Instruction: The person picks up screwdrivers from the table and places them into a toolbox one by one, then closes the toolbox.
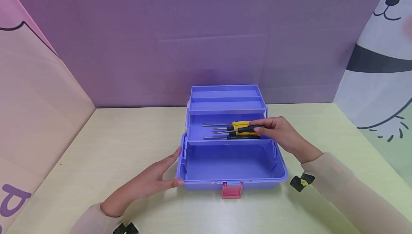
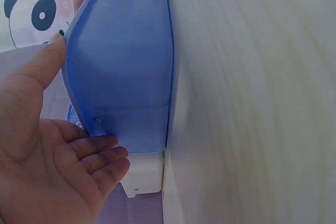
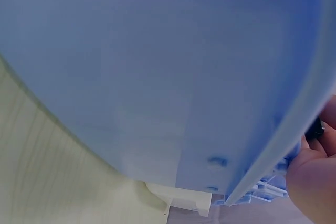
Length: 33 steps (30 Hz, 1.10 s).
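A blue-purple toolbox (image 1: pixel 231 185) stands unfolded on the table, its tiered trays raised behind the deep bottom bin. Several screwdrivers with yellow or black handles lie in the middle tray (image 1: pixel 196 130). My right hand (image 1: pixel 279 132) pinches a black-handled screwdriver (image 1: pixel 248 129) just above the others, its shaft pointing left. In the right wrist view the toolbox wall (image 3: pixel 157 77) hides most of that hand. My left hand (image 1: pixel 154 178) touches the toolbox's left side, thumb at the front corner. The left wrist view shows its fingers (image 2: pixel 105 161) fairly straight against the wall.
A pink latch (image 1: pixel 231 191) hangs at the toolbox's front. The pale wooden table (image 1: pixel 135 137) extends to both sides. A purple backdrop (image 1: pixel 206 40) rises behind, with printed panels at left and right. The top tray (image 1: pixel 225 104) holds nothing visible.
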Available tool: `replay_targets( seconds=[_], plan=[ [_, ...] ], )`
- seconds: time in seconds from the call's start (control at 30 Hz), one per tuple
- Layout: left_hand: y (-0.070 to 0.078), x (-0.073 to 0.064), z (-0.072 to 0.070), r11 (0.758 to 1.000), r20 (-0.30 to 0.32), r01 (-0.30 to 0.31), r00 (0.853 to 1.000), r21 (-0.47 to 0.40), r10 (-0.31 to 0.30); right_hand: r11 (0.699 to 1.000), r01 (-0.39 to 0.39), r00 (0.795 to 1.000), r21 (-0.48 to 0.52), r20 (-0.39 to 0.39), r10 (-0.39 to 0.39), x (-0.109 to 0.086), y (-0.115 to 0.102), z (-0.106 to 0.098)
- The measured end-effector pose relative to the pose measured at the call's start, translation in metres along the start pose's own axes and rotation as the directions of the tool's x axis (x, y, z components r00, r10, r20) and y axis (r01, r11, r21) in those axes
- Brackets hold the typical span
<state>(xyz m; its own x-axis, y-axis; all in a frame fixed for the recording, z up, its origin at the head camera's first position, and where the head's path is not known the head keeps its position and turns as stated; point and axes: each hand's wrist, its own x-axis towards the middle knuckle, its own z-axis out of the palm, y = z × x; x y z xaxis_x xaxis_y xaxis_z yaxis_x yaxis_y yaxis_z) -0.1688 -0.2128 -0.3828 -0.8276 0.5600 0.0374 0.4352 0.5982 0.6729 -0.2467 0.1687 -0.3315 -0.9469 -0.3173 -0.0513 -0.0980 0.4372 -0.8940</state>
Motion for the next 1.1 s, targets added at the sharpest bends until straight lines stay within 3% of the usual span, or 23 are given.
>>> replay_targets(
  seconds=[0.77,1.1],
  plan=[
    [-0.0027,0.0018,0.0014,1.000,-0.001,-0.011,1.000,-0.016,0.011,1.000,0.015,1.000,-0.003,0.012,-0.015,-0.0001,0.0042,-0.0005],
    [-0.0015,0.0012,0.0012,1.000,0.002,-0.004,1.000,-0.020,0.004,0.994,0.066,0.998,-0.083,0.007,-0.065,0.0001,0.0065,0.0029]
  ],
)
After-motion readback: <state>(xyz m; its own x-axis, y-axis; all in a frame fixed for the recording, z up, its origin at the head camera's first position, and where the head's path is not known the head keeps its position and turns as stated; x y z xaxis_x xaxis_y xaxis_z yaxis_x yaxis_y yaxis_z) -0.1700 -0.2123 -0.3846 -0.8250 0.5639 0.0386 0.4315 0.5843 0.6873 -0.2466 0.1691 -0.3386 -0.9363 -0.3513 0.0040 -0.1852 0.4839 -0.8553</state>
